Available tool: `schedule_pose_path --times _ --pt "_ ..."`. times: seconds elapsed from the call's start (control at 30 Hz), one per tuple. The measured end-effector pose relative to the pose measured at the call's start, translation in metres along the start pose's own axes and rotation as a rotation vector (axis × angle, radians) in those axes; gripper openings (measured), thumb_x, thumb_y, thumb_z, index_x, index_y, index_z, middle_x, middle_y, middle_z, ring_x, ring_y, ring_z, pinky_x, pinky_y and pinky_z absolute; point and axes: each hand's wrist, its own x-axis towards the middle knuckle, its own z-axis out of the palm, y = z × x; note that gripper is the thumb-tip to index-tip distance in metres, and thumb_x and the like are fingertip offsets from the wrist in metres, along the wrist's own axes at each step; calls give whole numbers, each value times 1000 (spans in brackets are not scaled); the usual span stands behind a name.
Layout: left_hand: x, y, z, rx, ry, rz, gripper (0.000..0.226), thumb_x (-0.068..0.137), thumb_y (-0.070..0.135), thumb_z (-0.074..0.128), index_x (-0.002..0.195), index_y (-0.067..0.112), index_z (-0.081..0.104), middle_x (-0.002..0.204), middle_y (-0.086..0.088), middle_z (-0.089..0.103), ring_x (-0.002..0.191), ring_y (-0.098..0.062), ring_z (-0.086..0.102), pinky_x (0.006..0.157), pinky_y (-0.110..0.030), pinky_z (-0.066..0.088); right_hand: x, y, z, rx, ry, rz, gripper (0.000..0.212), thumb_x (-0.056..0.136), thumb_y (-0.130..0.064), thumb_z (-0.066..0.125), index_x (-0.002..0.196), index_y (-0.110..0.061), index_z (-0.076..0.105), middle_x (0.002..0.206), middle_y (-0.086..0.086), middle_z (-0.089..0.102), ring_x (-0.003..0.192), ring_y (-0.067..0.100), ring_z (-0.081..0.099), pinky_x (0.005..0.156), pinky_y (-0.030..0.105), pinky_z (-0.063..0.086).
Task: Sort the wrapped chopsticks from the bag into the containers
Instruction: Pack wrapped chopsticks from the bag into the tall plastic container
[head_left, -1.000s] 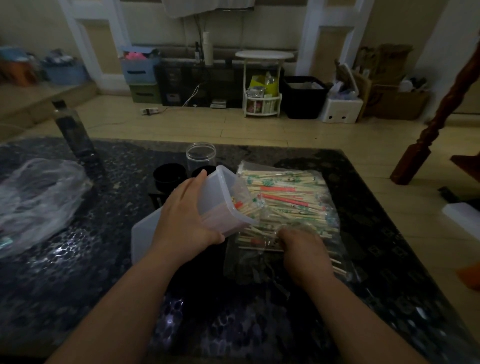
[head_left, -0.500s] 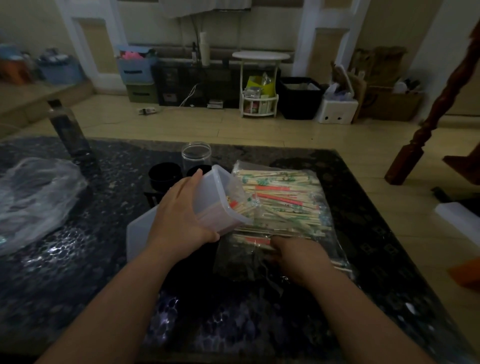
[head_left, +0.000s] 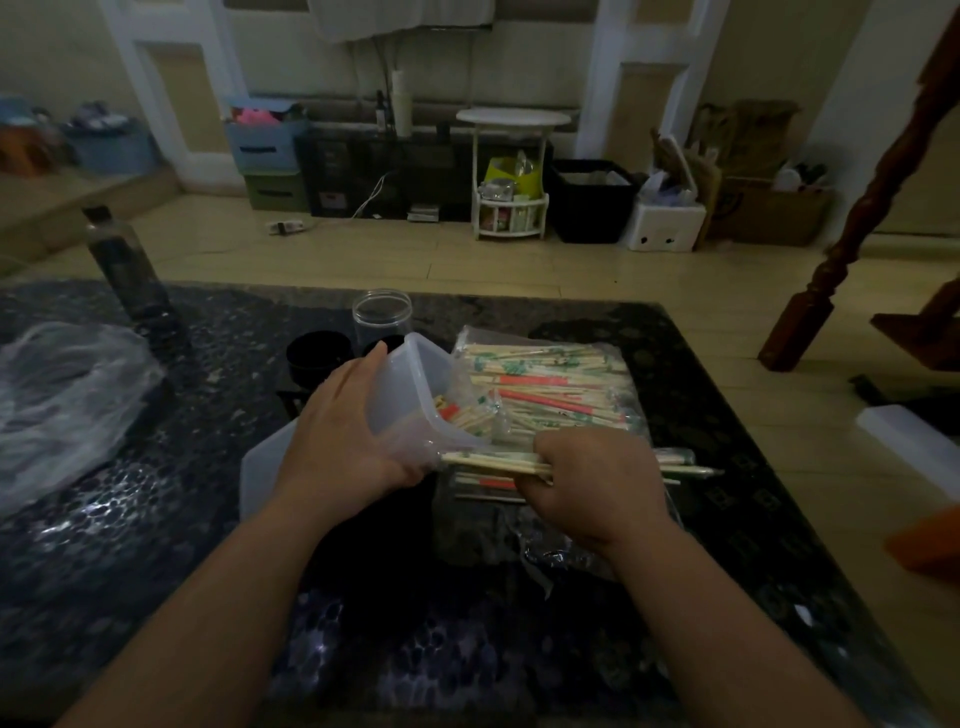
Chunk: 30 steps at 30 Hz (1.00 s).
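Observation:
A clear plastic bag (head_left: 613, 358) full of wrapped chopsticks (head_left: 550, 387) with red and green print lies on the dark table (head_left: 130, 519). My left hand (head_left: 343, 431) grips a translucent white container (head_left: 410, 400), tilted on its side with its mouth toward the bag; several chopsticks lie inside it. My right hand (head_left: 597, 478) is closed on a small bundle of wrapped chopsticks (head_left: 493, 460), held level just below the container's mouth, their left ends touching its rim.
A clear round jar (head_left: 382, 317) and two black cups (head_left: 317, 353) stand behind the container. A white lid (head_left: 260, 467) lies under my left wrist. A crumpled plastic bag (head_left: 62, 400) sits at the left, with a dark bottle (head_left: 124, 265) behind it.
My right hand has come up out of the bag with a bundle of chopsticks and moved left toward the container's mouth. My left hand keeps the container tilted.

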Motion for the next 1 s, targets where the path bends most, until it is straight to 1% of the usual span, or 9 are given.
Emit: schedule_pose_path --times 0.13,0.3,0.37,0.5,0.57,0.63,0.7,0.8,1.0 --pt "0 -2 2 -3 2 23 130 53 49 92 154 36 12 158 9 22 144 -12 19 115 -36 22 -2 0 0 -1 257 -27 34 70 -53 45 59 -22 54 55 -6 57 48 22 55 51 24 21" --pt "-2 -1 4 -17 -12 57 131 49 34 96 154 30 18 155 5 28 141 -12 22 109 -27 21 1 4 5 48 493 -66 18 77 -34 62 73 -18 60 80 1 58 74 24 49 66 32 23" --pt "-3 2 3 -7 -22 63 132 47 29 96 154 30 19 155 3 28 141 -13 22 109 -28 21 3 4 5 18 519 -16 14 75 -28 67 73 -16 60 80 3 55 70 23 46 66 30 18" --pt "-3 5 2 30 -22 39 134 45 30 96 154 33 17 155 4 27 140 -14 23 108 -30 24 4 4 7 33 523 76 19 67 -18 82 73 -12 65 78 7 56 55 26 46 57 27 23" --pt "-3 6 1 26 -26 40 133 48 32 96 154 33 16 155 5 26 141 -14 22 109 -31 25 5 5 9 61 546 77 11 74 -19 74 74 -10 68 83 7 58 55 25 48 54 25 25" --pt "-3 7 0 10 -32 39 131 51 35 95 154 34 14 155 7 25 141 -13 22 110 -34 25 4 3 8 169 587 64 19 83 -26 67 76 -9 72 87 7 58 59 23 51 49 25 32" --pt "-3 6 0 11 -33 47 128 54 39 94 154 34 14 156 7 24 141 -14 21 111 -35 25 4 0 7 370 664 43 32 88 -37 64 82 -8 75 85 4 56 65 20 52 49 29 41" --pt "-2 4 1 10 -29 57 126 56 42 92 154 34 14 156 8 25 142 -12 21 111 -34 24 5 -4 3 653 764 25 29 91 -34 65 85 -8 77 83 -5 53 70 13 53 56 33 45" --pt "-1 3 4 0 -31 57 123 58 44 91 154 35 15 156 8 25 141 -11 20 110 -30 22 7 -18 -3 760 803 52 22 89 -30 65 84 -13 77 82 -8 56 74 3 53 67 10 43"
